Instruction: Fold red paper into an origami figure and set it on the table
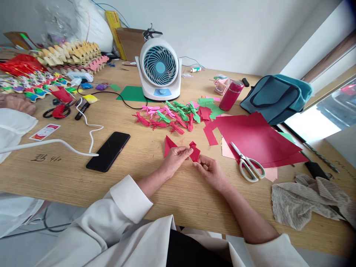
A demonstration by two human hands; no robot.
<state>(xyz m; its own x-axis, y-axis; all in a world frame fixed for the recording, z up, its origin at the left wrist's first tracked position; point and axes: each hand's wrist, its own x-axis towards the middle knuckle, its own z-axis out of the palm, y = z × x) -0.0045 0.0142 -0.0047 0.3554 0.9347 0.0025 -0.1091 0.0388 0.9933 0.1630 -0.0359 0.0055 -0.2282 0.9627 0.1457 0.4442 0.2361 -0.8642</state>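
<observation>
A small piece of folded red paper (195, 152) is held between my two hands just above the table. My left hand (175, 158) pinches its upper left side with thumb and fingers. Lower down, the thumb and forefinger of my right hand (210, 170) grip its bottom right part. Another folded red paper piece (169, 145) stands right behind my left hand, partly hidden by it. Beyond the hands lies a group of folded paper figures in pink, green and red (169, 115). White-handled scissors (248, 166) rest to the right of my right hand, partly on red sheets (258, 137).
A white fan (160, 68) stands behind the figures. On the left are a black phone (108, 151) with a white cable, black-and-red scissors (58, 111) and egg trays (69, 53). On the right are a red bottle (231, 95), a teal bag (278, 94) and a crumpled cloth (294, 202).
</observation>
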